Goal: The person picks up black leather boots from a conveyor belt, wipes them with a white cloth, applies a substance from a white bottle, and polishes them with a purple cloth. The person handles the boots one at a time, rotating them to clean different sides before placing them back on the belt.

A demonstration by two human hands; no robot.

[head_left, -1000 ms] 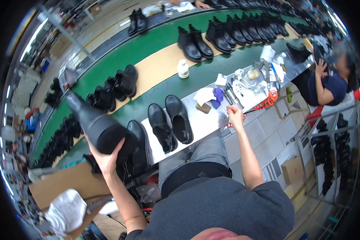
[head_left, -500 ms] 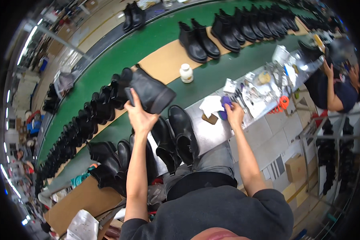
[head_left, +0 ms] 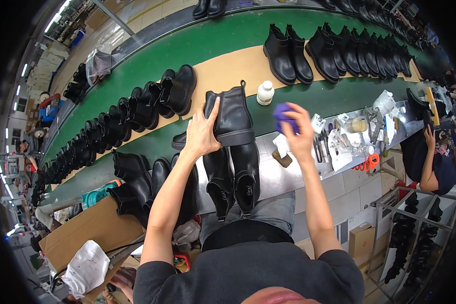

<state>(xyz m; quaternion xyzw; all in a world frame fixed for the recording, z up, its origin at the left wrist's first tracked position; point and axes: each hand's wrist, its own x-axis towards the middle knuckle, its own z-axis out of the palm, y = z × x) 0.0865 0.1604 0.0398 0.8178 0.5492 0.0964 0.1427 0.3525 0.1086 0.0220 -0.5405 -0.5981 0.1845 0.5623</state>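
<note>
While two black leather ankle boots (head_left: 233, 180) lie on the grey metal worktop (head_left: 283, 177) nearest the person, the left hand (head_left: 201, 133) holds a third black leather ankle boot (head_left: 232, 117) up over the bench edge, fingers wrapped round its back and heel. It looks fairly heavy, with a stiff sole and a softer, smooth shaft that could slip, so the heel and sole seem the surest hold. The right hand (head_left: 298, 133) is closed on a crumpled purple cloth (head_left: 282, 114) just beside the boot. A small white plastic bottle (head_left: 265, 93) stands capped beyond, contents unseen. Farther off, rows of black boots (head_left: 137, 109) stand on the green conveyor belt (head_left: 213, 38).
</note>
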